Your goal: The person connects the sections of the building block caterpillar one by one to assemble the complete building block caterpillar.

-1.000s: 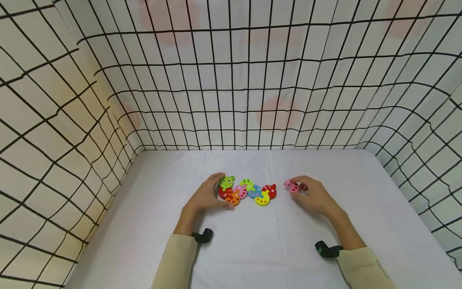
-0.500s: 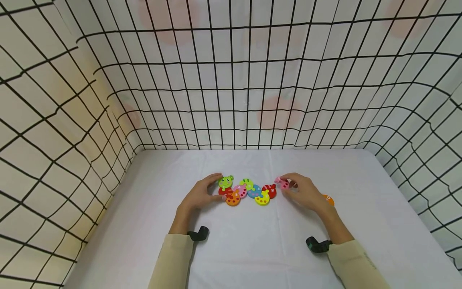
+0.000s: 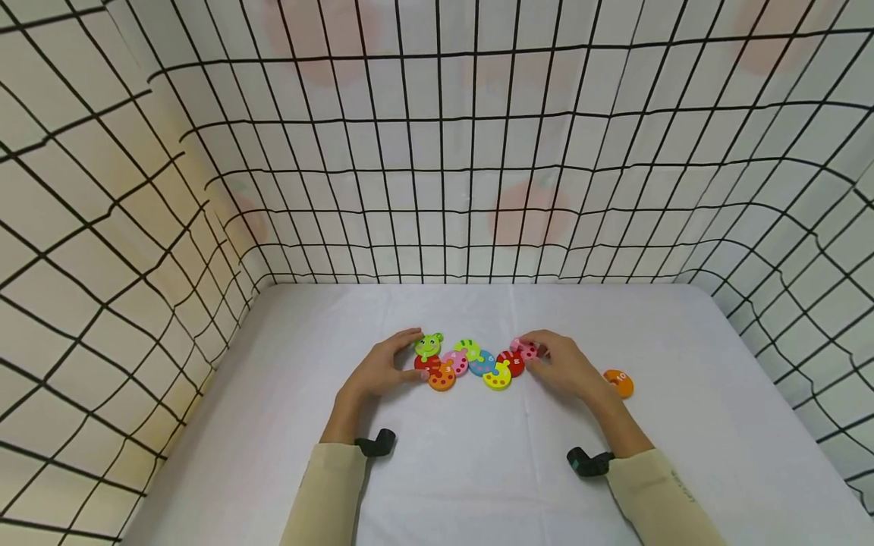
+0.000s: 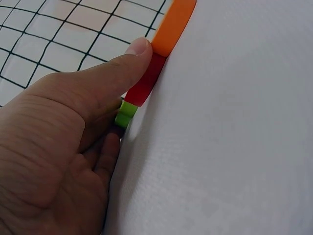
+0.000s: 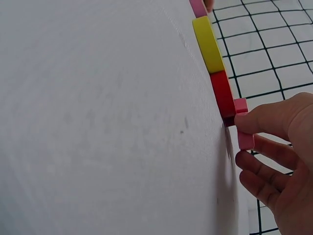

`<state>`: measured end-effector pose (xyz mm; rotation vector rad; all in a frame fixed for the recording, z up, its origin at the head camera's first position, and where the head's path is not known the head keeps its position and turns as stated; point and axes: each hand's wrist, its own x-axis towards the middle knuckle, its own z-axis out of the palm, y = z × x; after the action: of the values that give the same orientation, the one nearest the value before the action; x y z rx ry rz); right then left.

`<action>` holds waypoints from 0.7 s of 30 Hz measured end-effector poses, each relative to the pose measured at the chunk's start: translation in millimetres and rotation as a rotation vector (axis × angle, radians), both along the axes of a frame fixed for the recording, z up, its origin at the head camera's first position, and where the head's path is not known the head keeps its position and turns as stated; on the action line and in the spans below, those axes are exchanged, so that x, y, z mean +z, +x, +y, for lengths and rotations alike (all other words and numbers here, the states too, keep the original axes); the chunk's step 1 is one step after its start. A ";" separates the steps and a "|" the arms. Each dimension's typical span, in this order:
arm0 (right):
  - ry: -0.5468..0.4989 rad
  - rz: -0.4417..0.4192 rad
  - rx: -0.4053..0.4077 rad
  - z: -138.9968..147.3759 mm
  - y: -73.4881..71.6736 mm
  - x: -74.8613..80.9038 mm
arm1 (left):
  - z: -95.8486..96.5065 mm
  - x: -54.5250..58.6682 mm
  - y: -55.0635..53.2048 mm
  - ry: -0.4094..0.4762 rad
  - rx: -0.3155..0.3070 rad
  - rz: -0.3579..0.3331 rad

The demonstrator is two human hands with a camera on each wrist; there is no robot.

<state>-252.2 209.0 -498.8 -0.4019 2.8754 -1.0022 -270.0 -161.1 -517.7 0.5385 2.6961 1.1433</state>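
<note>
A caterpillar number puzzle of joined, coloured wooden pieces lies in the middle of the table, its smiling green head piece [image 3: 428,346] at the left end. My left hand [image 3: 378,368] holds that end, thumb against the red piece [image 4: 146,81] and fingers round by the green head. Pinched in my right hand [image 3: 563,368] is a pink spotted puzzle piece [image 3: 522,347]. It overlaps the upper right of the red piece numbered 8 [image 3: 512,364]. In the right wrist view the pink piece sits slightly higher than the row, right at the red piece's end.
A loose orange puzzle piece [image 3: 620,383] numbered 10 lies right of the row, near my right wrist. White cloth covers the table [image 3: 464,470]. Black wire grid panels [image 3: 471,167] stand along the back and both sides.
My right hand has carried the pink piece leftward to the red end of the row. The orange piece has come into sight from behind that hand. My left hand has shifted slightly.
</note>
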 end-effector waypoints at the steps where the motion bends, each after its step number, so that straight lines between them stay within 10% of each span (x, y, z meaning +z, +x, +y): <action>1: 0.001 0.002 -0.006 -0.7 0.1 0.0 | 0.1 -0.6 -0.4 0.000 -0.002 0.001; 21: 0.050 -0.023 -0.018 0.3 -0.3 -0.9 | -0.4 -3.2 -2.6 -0.003 -0.024 0.001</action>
<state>-252.5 209.3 -499.8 -0.3596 2.8813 -0.9298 -272.6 -161.4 -520.9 0.5698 2.6843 1.1324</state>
